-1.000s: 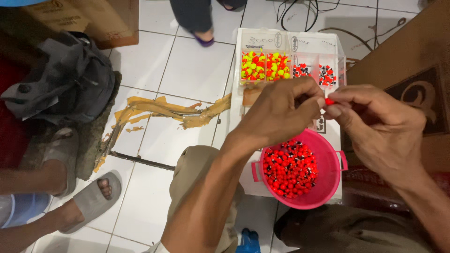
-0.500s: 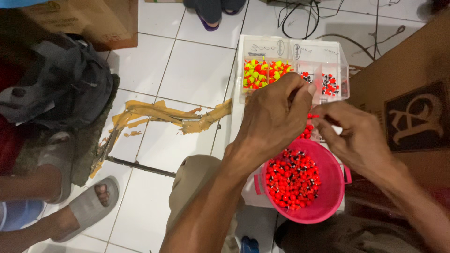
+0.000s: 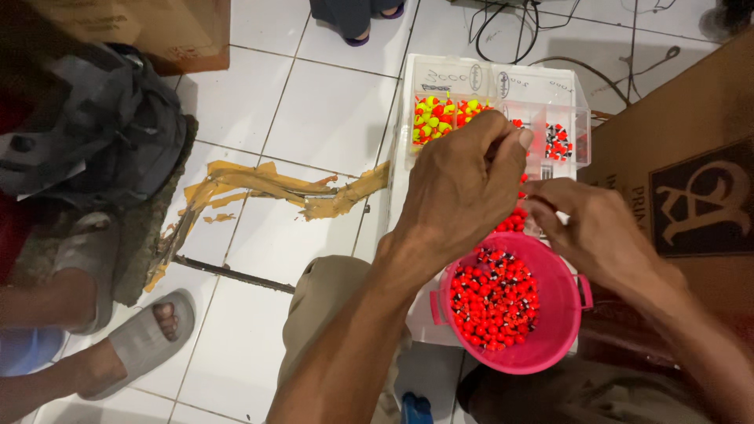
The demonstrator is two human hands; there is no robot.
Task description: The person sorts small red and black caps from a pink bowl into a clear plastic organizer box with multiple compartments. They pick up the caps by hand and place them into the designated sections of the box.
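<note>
- while both hands meet above the work, left hand (image 3: 463, 184) is curled narrow, fingertips pinched near the tray edge; what it pinches is hidden, cannot tell.
- right hand (image 3: 601, 232) also pinched tight at the fingertips, touching the left hand's fingers; held item too small to make out.
- pink bowl (image 3: 561, 334) sits just below both hands, holding red beads with dark ends (image 3: 495, 302).
- clear compartment tray (image 3: 503, 86) lies just beyond the hands, holding yellow and red beads (image 3: 436, 122) in its left compartment, red-black-white ones (image 3: 559, 143) at right.
- outward: white tile floor (image 3: 314, 110), tan scrap strip (image 3: 275, 184), grey bag (image 3: 102, 133), cardboard box (image 3: 691, 157), another person's foot in a grey slipper (image 3: 141, 341).
</note>
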